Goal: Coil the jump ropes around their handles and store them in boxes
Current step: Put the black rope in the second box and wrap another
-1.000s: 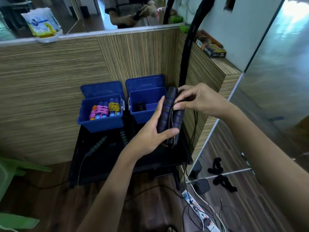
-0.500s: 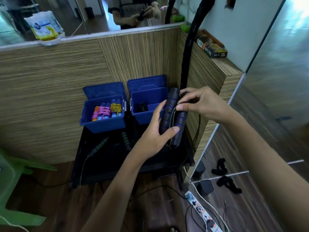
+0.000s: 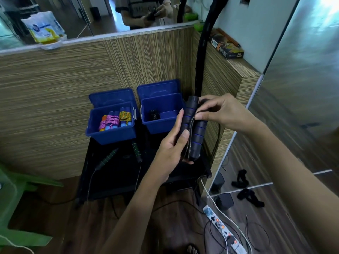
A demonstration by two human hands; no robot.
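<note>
Left grip point(image 3: 172, 145) wrapped round black handles point(image 3: 192, 129), held upright side by side above surface point(image 3: 117, 173), just right of right box point(image 3: 161, 114). Right grip point(image 3: 220, 110) pinching rope point(image 3: 190, 125) against handles near top. Left box point(image 3: 111, 123) holding coiled ropes. Green handles point(image 3: 136, 151) lying loose on surface

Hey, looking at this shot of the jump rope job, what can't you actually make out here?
Head view only:
- Left-hand handle of the black pair: lower part covered by the left hand.
- Its thin rope: turns too fine to count; right hand hides where it runs.
- Dark item in the right box: too small and dim to identify.
- Green-handled rope: cord fades against the black table.
</note>
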